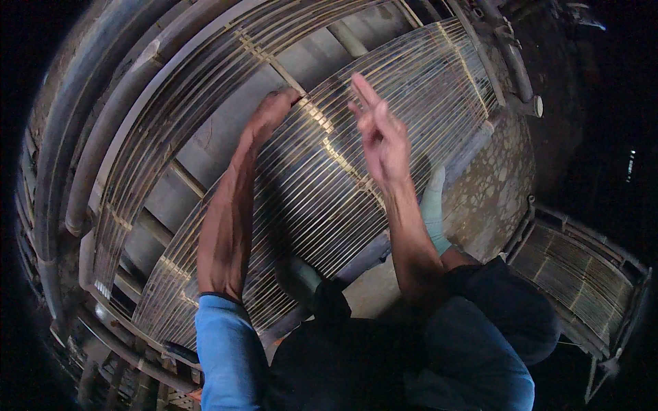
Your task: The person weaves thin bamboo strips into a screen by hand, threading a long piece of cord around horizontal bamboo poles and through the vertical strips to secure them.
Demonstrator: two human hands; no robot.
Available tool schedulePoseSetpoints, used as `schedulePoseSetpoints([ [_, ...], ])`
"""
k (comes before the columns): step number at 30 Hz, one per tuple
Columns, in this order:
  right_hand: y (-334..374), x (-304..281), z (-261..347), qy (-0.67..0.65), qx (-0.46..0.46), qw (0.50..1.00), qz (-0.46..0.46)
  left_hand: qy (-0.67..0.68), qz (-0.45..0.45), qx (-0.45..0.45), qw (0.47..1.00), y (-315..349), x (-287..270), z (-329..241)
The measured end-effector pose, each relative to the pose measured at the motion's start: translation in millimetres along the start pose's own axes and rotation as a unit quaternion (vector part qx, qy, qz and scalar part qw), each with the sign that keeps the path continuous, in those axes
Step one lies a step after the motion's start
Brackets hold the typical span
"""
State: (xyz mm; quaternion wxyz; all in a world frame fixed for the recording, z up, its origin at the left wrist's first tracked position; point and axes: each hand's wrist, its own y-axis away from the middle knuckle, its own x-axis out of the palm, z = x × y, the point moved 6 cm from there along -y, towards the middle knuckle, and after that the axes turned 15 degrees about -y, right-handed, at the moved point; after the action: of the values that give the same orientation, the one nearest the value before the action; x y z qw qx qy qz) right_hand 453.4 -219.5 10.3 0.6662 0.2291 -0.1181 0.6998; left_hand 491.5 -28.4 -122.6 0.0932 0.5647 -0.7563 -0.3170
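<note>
A panel of thin bamboo slats (308, 219), set side by side in parallel, spreads out in front of me. A pale, flat bamboo strip (317, 115) crosses the slats and is woven over and under them through the middle. My left hand (273, 113) is closed at the panel's far edge, its fingertips at the strip; the exact grip is partly hidden. Just right of the strip, above the slats, is my right hand (385, 140). Its index and middle fingers point forward, the others are bent, and I see nothing held in it.
Beyond the panel lies a second row of slats (164, 116), bordered by thick bamboo poles (123, 109). A foot in a pale green sock (433, 205) rests at the panel's near right. A low bamboo-slat seat (576, 274) stands at the lower right, past the speckled floor (490, 185).
</note>
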Motion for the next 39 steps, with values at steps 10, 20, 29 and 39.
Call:
schedulePoseSetpoints([
  [10, -37, 0, 3, -0.351, 0.062, 0.924, 0.14, -0.302, -0.182, 0.079, 0.933, 39, -3, -9],
  [20, 16, 4, 55, 0.215, 0.047, 0.97, 0.102, -0.306, -0.21, 0.116, 0.921, 39, 8, -23],
  [29, 6, -12, 184, 0.789, 0.261, 0.436, 0.347, -0.322, -0.195, 0.03, 0.926, 45, -3, -14],
  [39, -92, -118, 276, 0.796, 0.045, 0.56, 0.226, -0.335, -0.149, 0.025, 0.93, 46, 1, -19],
])
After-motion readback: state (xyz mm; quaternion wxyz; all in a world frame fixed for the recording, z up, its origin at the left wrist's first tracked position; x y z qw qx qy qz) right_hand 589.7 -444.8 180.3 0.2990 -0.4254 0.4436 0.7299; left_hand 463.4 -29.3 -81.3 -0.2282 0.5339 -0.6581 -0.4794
